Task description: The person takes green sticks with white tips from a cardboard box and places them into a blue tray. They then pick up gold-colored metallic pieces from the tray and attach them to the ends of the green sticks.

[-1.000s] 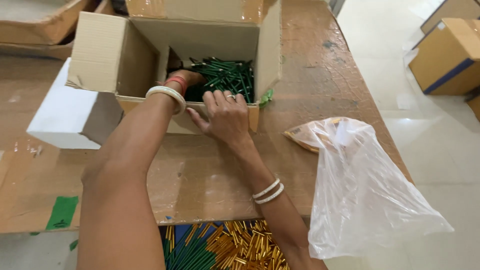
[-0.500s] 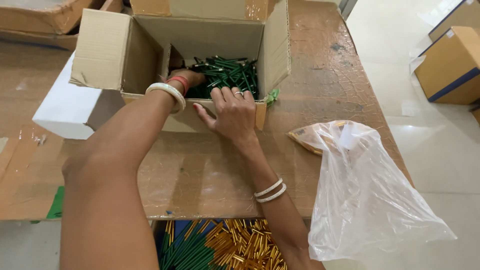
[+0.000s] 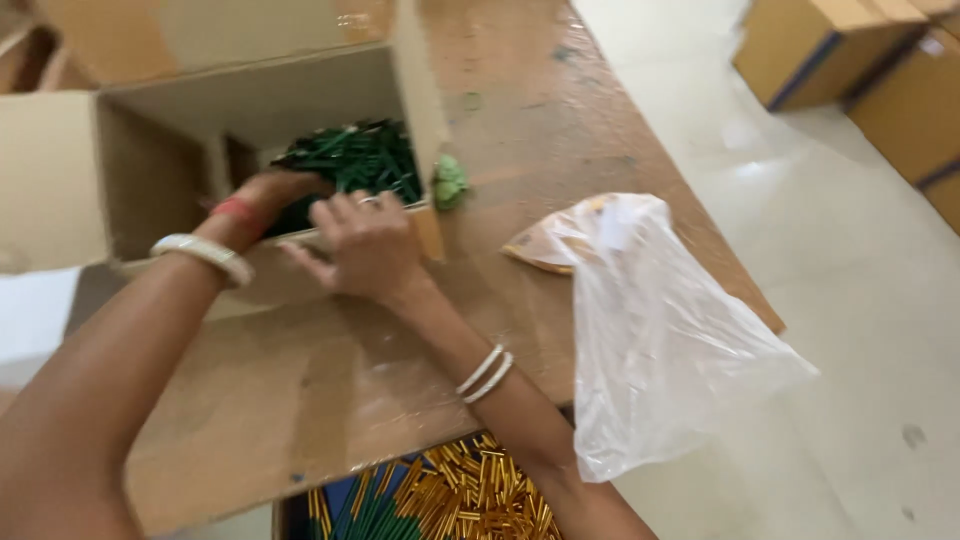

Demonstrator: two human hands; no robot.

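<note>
With the left hand [image 3: 275, 190] reaching inside the cardboard box [image 3: 270, 100], grip apparently hidden, and the right hand [image 3: 365, 245] spread open on its front wall, green sticks [image 3: 355, 160] could spill if the wall buckles.

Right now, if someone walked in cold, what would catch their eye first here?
Probably the open cardboard box on its side at the back of the wooden table, with dark green sticks piled inside. The left hand reaches into that pile, while the right hand rests on the box's front edge. Next, the clear plastic bag drooping over the table's right edge.
</note>
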